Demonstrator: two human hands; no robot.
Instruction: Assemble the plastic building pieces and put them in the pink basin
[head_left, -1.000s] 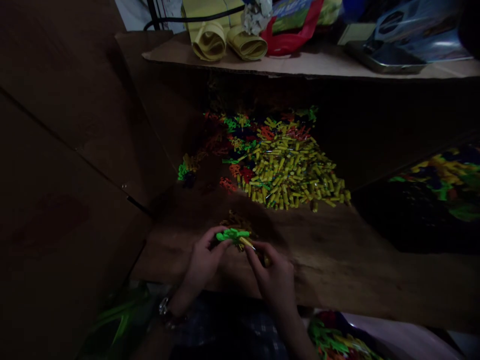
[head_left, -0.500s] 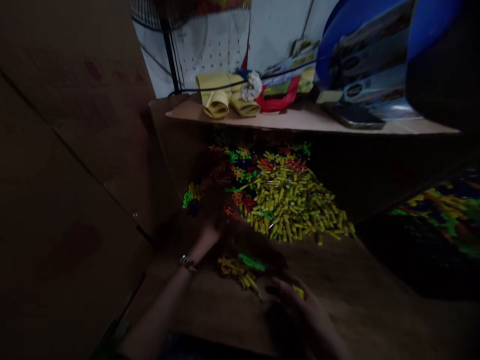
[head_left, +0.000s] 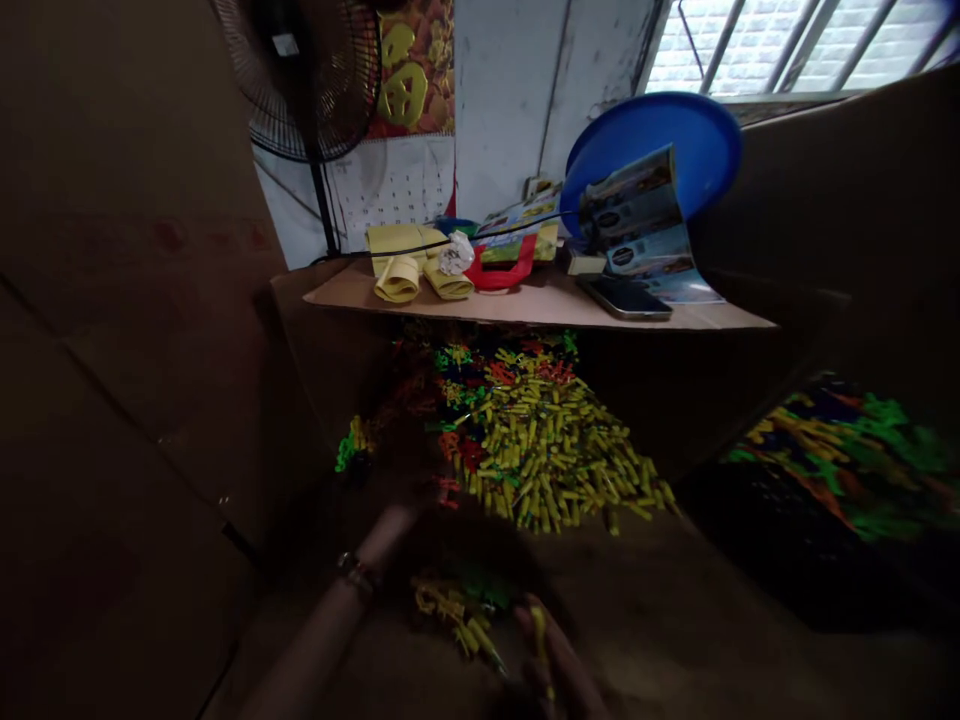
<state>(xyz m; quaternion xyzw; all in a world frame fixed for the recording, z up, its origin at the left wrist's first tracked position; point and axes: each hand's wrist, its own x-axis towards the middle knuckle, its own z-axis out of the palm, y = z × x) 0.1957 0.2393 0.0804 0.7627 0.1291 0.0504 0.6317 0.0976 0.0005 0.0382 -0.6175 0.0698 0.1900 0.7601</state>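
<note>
My left hand (head_left: 403,512), with a bracelet at its wrist, reaches to the left front edge of a heap of small yellow sticks (head_left: 562,450). Dark shadow and blur hide its fingers, beside some orange-red plastic pieces (head_left: 447,488). My right hand (head_left: 562,650), low in the picture, has its fingers bent around a slim yellow piece (head_left: 539,632). Between the hands, a small group of orange-yellow pieces (head_left: 439,600) lies on the brown surface, along with a dim green piece (head_left: 486,588) and a few yellow sticks (head_left: 472,636).
Above the heap, a cardboard shelf (head_left: 525,308) bears yellow rolls (head_left: 397,278), a phone (head_left: 626,298) and a red-handled bag (head_left: 510,272). A blue round basin (head_left: 697,150) leans behind. A dark crate (head_left: 780,520) of coloured pieces stands right. Cardboard (head_left: 135,400) walls the left; a fan (head_left: 307,80) stands behind.
The view has tilted up, so the shelf, heap and hands sit lower and further left. My right hand is closer to the small group, and the yellow piece in it shows at greater length.
</note>
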